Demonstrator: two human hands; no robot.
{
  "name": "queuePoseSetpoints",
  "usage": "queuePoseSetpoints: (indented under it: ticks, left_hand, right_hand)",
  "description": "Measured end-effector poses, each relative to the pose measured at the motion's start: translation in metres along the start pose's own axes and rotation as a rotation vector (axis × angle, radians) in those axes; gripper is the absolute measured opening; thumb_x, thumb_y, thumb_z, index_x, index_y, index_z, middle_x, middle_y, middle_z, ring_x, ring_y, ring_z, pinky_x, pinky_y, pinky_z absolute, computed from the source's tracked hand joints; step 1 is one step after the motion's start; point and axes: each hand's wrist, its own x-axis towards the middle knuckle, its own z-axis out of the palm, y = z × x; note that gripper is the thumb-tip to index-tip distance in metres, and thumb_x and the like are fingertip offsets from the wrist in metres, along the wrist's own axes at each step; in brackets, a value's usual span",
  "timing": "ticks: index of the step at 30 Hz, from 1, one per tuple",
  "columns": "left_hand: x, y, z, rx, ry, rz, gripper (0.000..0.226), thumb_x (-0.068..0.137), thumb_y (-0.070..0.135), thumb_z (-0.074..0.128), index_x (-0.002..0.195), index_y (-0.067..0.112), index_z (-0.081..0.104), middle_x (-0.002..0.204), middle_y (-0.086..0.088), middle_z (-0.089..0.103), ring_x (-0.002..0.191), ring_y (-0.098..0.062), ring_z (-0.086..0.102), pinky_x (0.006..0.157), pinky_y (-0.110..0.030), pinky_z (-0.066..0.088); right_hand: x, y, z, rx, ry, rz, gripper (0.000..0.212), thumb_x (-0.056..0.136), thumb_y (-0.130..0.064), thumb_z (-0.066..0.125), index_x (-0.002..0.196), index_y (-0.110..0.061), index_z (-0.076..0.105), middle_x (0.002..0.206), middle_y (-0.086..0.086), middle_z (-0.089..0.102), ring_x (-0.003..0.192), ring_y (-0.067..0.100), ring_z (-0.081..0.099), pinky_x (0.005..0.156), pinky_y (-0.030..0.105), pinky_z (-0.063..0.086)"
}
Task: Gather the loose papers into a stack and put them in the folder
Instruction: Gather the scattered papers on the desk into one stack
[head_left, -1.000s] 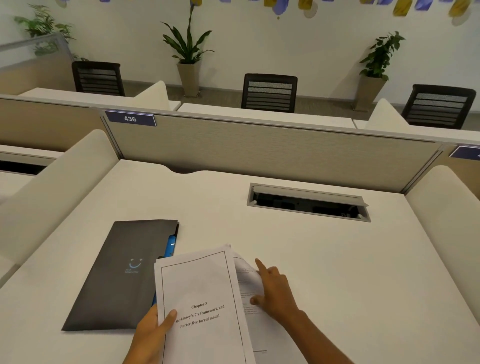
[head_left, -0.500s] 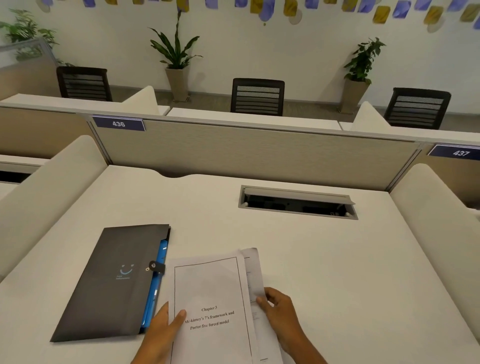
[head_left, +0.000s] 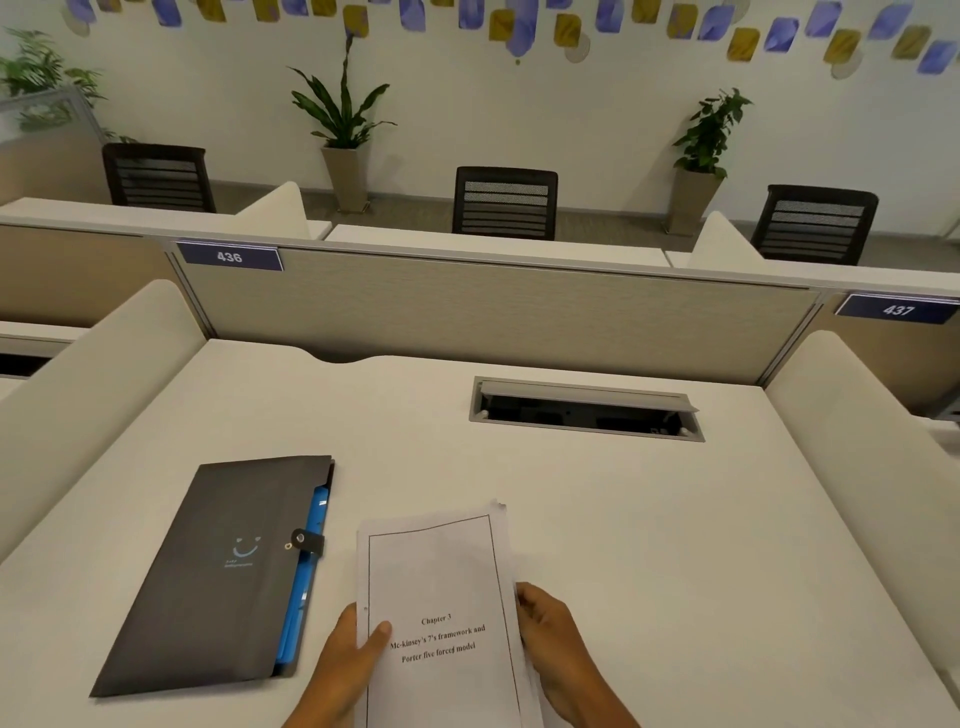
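A stack of white papers (head_left: 439, 571) sits squared up at the near middle of the desk, its top sheet printed "Chapter 3". My left hand (head_left: 345, 670) grips the stack's left edge, thumb on the top sheet. My right hand (head_left: 553, 639) holds the stack's right edge. The dark grey folder (head_left: 218, 566) lies flat to the left of the papers, with a smiley logo, a snap tab and blue inner pockets showing along its right side. The bottom of the stack runs out of view.
An open cable slot (head_left: 584, 410) is set into the white desk (head_left: 675, 545) at the back right. A beige partition (head_left: 493, 317) closes the far side, with padded dividers (head_left: 93, 374) left and right. Chairs and potted plants stand beyond.
My right hand pulled the sheet that lay to the right back under the top page. The papers now line up as one stack held on both sides.
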Motion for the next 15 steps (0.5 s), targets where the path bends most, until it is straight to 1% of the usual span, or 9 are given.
queuePoseSetpoints:
  ticks: [2, 3, 5, 6, 8, 9, 12, 14, 15]
  left_hand:
    - [0.001, 0.005, 0.003, -0.003, 0.027, 0.000, 0.056, 0.101, 0.026, 0.055, 0.151, 0.010, 0.035, 0.150, -0.011, 0.048, 0.137, -0.032, 0.046, 0.113, -0.043, 0.039]
    - [0.000, 0.008, 0.005, -0.021, 0.039, 0.002, 0.055, 0.101, 0.025, 0.055, 0.151, 0.010, 0.036, 0.150, -0.011, 0.049, 0.137, -0.032, 0.046, 0.113, -0.044, 0.039]
    - [-0.001, 0.014, 0.011, -0.065, 0.059, 0.004, 0.051, 0.102, 0.025, 0.054, 0.149, 0.013, 0.038, 0.148, -0.010, 0.051, 0.132, -0.031, 0.049, 0.112, -0.048, 0.040]
    - [-0.002, 0.019, 0.014, -0.080, 0.062, 0.007, 0.048, 0.102, 0.026, 0.053, 0.147, 0.015, 0.039, 0.145, -0.010, 0.053, 0.129, -0.031, 0.051, 0.113, -0.050, 0.042]
    - [-0.002, 0.028, 0.020, -0.114, 0.052, 0.016, 0.044, 0.102, 0.029, 0.052, 0.143, 0.017, 0.040, 0.139, -0.009, 0.056, 0.125, -0.032, 0.055, 0.108, -0.055, 0.047]
    - [-0.003, 0.034, 0.022, -0.148, 0.042, 0.027, 0.041, 0.102, 0.029, 0.052, 0.141, 0.019, 0.041, 0.136, -0.009, 0.057, 0.121, -0.032, 0.058, 0.104, -0.054, 0.051]
    - [-0.008, 0.055, 0.029, -0.240, 0.024, 0.103, 0.029, 0.102, 0.029, 0.053, 0.130, 0.026, 0.045, 0.123, -0.004, 0.063, 0.103, -0.021, 0.065, 0.075, -0.036, 0.061]
    - [-0.012, 0.071, 0.033, -0.272, 0.025, 0.186, 0.024, 0.101, 0.030, 0.054, 0.124, 0.032, 0.046, 0.115, 0.002, 0.064, 0.097, -0.015, 0.067, 0.060, -0.022, 0.057]
    - [-0.015, 0.080, 0.035, -0.291, 0.029, 0.230, 0.022, 0.101, 0.031, 0.053, 0.121, 0.036, 0.047, 0.112, 0.006, 0.065, 0.096, -0.014, 0.068, 0.056, -0.019, 0.057]
  right_hand:
    - [0.001, -0.005, -0.003, -0.011, 0.021, 0.081, 0.036, 0.095, -0.055, 0.055, 0.089, -0.023, 0.070, 0.096, -0.010, 0.076, 0.080, 0.015, 0.067, 0.076, 0.029, 0.052]
    - [0.003, -0.006, -0.004, 0.008, 0.032, 0.108, 0.041, 0.095, -0.061, 0.048, 0.093, -0.025, 0.068, 0.100, -0.013, 0.075, 0.086, 0.014, 0.066, 0.085, 0.033, 0.052]
    - [0.002, -0.010, -0.006, 0.043, 0.043, 0.104, 0.042, 0.103, -0.064, 0.043, 0.113, -0.035, 0.071, 0.120, -0.019, 0.076, 0.111, 0.012, 0.070, 0.104, 0.041, 0.054]
    - [-0.001, -0.014, -0.005, 0.019, 0.059, 0.062, 0.034, 0.103, -0.061, 0.049, 0.118, -0.038, 0.070, 0.124, -0.019, 0.075, 0.116, 0.009, 0.070, 0.102, 0.039, 0.057]
    - [-0.004, -0.021, -0.004, -0.082, 0.107, -0.081, 0.016, 0.098, -0.043, 0.068, 0.114, -0.040, 0.068, 0.119, -0.016, 0.078, 0.109, 0.005, 0.074, 0.086, 0.024, 0.060]
    - [-0.005, -0.023, -0.004, -0.129, 0.135, -0.138, 0.019, 0.095, -0.032, 0.073, 0.111, -0.040, 0.067, 0.115, -0.014, 0.078, 0.105, 0.006, 0.075, 0.080, 0.020, 0.061]
    - [-0.007, -0.036, -0.005, -0.179, 0.259, -0.237, 0.025, 0.097, -0.017, 0.071, 0.106, -0.039, 0.062, 0.109, -0.014, 0.073, 0.098, 0.007, 0.074, 0.067, 0.015, 0.060]
    - [-0.008, -0.045, -0.007, -0.171, 0.321, -0.321, 0.025, 0.099, -0.016, 0.068, 0.104, -0.039, 0.061, 0.103, -0.015, 0.073, 0.095, 0.008, 0.074, 0.066, 0.015, 0.061]
    - [-0.010, -0.050, -0.008, -0.149, 0.337, -0.369, 0.025, 0.101, -0.016, 0.067, 0.104, -0.040, 0.062, 0.100, -0.015, 0.074, 0.096, 0.008, 0.074, 0.067, 0.016, 0.062]
